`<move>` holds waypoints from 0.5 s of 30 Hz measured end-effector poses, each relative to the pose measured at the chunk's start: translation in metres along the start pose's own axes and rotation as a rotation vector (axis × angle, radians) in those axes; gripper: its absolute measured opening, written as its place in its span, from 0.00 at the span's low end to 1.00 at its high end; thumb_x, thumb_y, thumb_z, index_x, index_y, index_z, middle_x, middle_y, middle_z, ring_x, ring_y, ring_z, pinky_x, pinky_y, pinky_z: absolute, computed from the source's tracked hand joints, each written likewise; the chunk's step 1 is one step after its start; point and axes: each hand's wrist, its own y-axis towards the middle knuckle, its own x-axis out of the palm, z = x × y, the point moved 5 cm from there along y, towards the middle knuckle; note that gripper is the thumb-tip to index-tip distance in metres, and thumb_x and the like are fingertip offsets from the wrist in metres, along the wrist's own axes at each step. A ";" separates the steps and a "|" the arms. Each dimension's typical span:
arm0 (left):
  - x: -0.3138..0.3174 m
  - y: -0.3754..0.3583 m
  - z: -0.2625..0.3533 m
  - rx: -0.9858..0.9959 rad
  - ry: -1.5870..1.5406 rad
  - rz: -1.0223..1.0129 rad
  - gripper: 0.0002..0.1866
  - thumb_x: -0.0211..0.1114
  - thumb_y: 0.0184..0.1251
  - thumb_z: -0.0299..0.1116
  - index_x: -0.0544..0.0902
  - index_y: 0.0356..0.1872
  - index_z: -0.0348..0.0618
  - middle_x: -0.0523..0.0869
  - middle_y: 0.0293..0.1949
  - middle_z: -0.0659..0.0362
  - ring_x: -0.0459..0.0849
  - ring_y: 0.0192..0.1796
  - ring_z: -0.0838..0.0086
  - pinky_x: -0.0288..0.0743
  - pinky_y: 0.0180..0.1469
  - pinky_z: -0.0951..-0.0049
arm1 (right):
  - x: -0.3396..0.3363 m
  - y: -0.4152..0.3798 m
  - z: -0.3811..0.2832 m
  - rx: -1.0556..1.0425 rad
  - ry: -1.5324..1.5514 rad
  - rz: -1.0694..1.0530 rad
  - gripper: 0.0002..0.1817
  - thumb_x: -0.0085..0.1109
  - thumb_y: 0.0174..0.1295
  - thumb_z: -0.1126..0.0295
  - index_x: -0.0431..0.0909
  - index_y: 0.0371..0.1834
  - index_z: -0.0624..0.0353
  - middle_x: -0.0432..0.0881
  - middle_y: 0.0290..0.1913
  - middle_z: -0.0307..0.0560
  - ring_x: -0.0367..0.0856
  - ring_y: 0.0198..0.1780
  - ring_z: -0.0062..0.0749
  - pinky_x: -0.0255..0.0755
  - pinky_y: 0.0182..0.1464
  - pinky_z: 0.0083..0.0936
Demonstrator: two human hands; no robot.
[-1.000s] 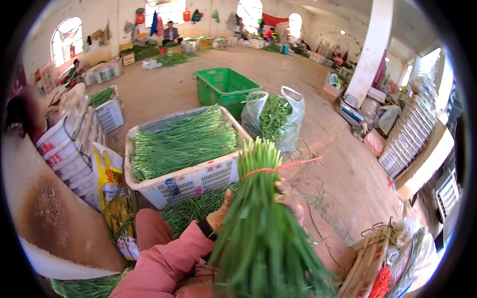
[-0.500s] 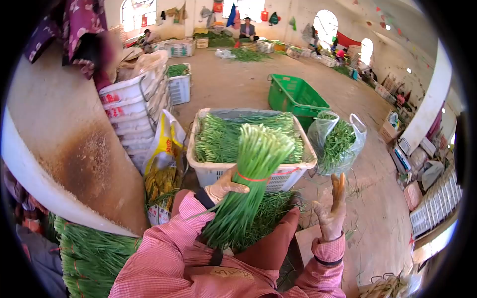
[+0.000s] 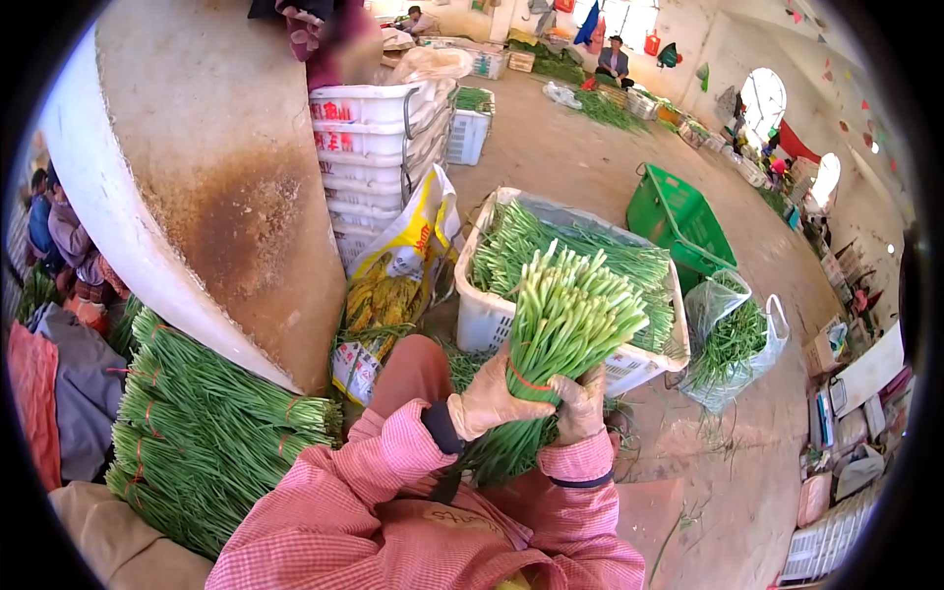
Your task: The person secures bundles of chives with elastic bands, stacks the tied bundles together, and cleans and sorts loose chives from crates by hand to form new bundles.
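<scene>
Head view is showing both gloved hands closing on a tied bundle of green stalks [image 3: 562, 317], held upright over the lap. Half a second ago the right hand [image 3: 580, 405] was hanging open and apart; now it is clamping the bundle just beside the left hand [image 3: 489, 403], both near the red band, so the bundle is getting a two-handed grip. Meanwhile the gaze is swinging left, bringing a stack of finished bundles [image 3: 211, 433] into sight at near left. Behind the bundle, a white crate [image 3: 487, 317] of loose stalks is standing, with a green crate [image 3: 678, 216] farther right.
</scene>
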 end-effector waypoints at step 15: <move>-0.012 0.023 0.054 0.217 1.547 0.371 0.44 0.71 0.32 0.42 0.64 0.58 0.45 0.75 0.40 0.55 0.73 0.43 0.61 0.65 0.47 0.61 | -0.042 0.021 -0.133 -0.847 -1.009 0.407 0.12 0.59 0.53 0.68 0.72 0.38 0.60 0.68 0.56 0.47 0.66 0.57 0.39 0.69 0.54 0.33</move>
